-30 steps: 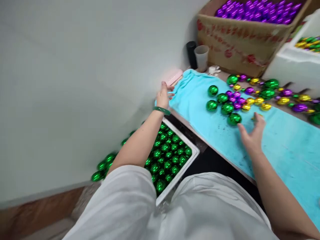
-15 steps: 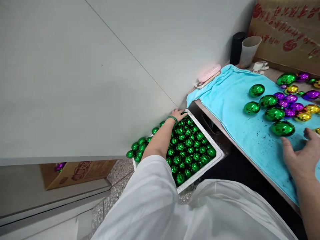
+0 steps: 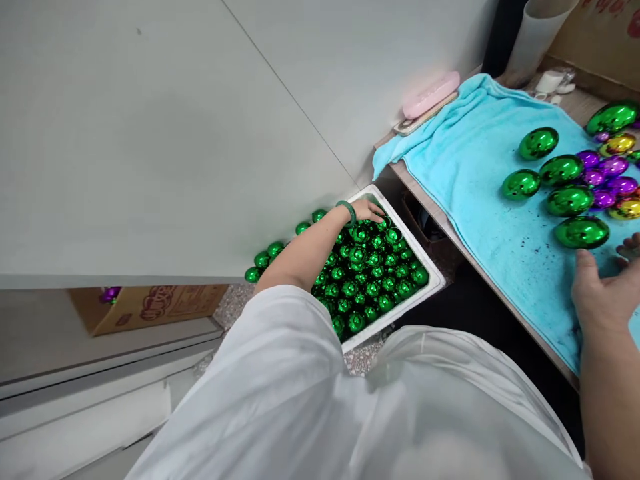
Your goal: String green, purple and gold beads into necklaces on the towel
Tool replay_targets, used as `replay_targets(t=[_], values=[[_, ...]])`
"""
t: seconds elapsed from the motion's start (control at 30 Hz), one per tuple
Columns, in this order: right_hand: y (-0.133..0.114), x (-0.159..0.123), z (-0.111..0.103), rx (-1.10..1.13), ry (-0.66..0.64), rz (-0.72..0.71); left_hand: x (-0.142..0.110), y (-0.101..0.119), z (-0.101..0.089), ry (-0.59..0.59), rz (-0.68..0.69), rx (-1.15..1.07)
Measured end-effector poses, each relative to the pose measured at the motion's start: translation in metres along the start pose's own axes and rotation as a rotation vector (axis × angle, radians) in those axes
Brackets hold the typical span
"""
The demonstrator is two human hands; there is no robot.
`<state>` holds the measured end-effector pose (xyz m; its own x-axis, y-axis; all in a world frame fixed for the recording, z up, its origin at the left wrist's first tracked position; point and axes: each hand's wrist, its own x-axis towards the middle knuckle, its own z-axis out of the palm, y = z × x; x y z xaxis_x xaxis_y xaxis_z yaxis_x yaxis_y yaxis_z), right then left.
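My left hand [image 3: 368,211], with a green bangle [image 3: 349,213] at the wrist, reaches into the far corner of a white foam box [image 3: 436,280]. Shiny green ball ornaments [image 3: 357,255] fill this box. The fingers are stretched out over the balls there and touch them; no ball is clearly gripped. Over the light-blue towel [image 3: 480,147] my right hand [image 3: 607,283] is open, thumb and fingers apart. Closest to its thumb lies a large green ball [image 3: 583,232]. Other large green balls [image 3: 561,171] lie on the towel beside small purple balls [image 3: 614,165] and gold ones [image 3: 620,144].
A pink case [image 3: 431,95] lies on a phone-like slab at the table's far left edge. A clear plastic cup [image 3: 540,40] and small white items [image 3: 549,81] stand behind the towel. A grey panel [image 3: 175,133] rises at left, above a cardboard box [image 3: 160,308] with purple ornaments.
The camera view has shifted, moving the towel up and right in the picture. My left hand has gone from the box's corner rim inward onto the balls. My right hand stays open.
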<state>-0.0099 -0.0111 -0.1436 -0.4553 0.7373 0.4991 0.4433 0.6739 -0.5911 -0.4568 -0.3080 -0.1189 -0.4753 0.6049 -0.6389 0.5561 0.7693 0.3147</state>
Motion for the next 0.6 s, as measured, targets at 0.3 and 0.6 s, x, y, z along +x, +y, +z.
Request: replay_targets(t=[0.3, 0.6], values=[[0.001, 0.001, 0.002, 0.039, 0.029, 0.059, -0.013, 0.031, 0.043, -0.057, 0.291, 0.105], [0.016, 0.004, 0.004, 0.092, 0.05, 0.062, -0.067, 0.04, 0.079, 0.236, 0.485, -0.032]])
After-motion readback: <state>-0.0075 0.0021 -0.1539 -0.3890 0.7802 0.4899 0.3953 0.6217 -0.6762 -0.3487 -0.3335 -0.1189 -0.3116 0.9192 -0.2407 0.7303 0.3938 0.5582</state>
